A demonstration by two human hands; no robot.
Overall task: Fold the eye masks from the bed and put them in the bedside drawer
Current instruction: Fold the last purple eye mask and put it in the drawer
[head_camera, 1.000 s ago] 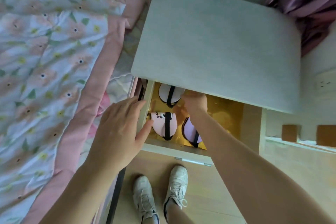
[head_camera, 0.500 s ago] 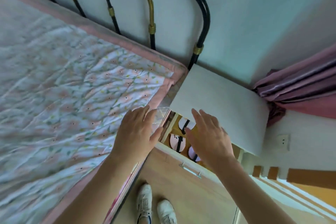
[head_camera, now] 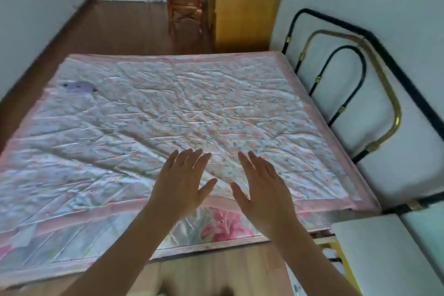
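1. One purple eye mask [head_camera: 79,87] is lying on the far left part of the bed [head_camera: 168,113], blurred, well apart from both hands.
2. The left hand [head_camera: 179,181] is hovering over the near edge of the floral quilt [head_camera: 216,103] with fingers straight and spread, gripping nothing.
3. The right hand [head_camera: 260,190] is hanging just beside it, fingers likewise straight and spread, gripping nothing.
4. Nothing is lying on the quilt between the hands and the mask.
5. The bedside drawer [head_camera: 335,253] is standing open at the lower right, under the white nightstand top [head_camera: 384,252]; its contents are too hidden to count.
6. One black and brass headboard [head_camera: 360,79] is running along the right wall.
7. One wicker chair [head_camera: 182,0] and one yellow wooden cabinet [head_camera: 242,19] are standing beyond the bed's far side.
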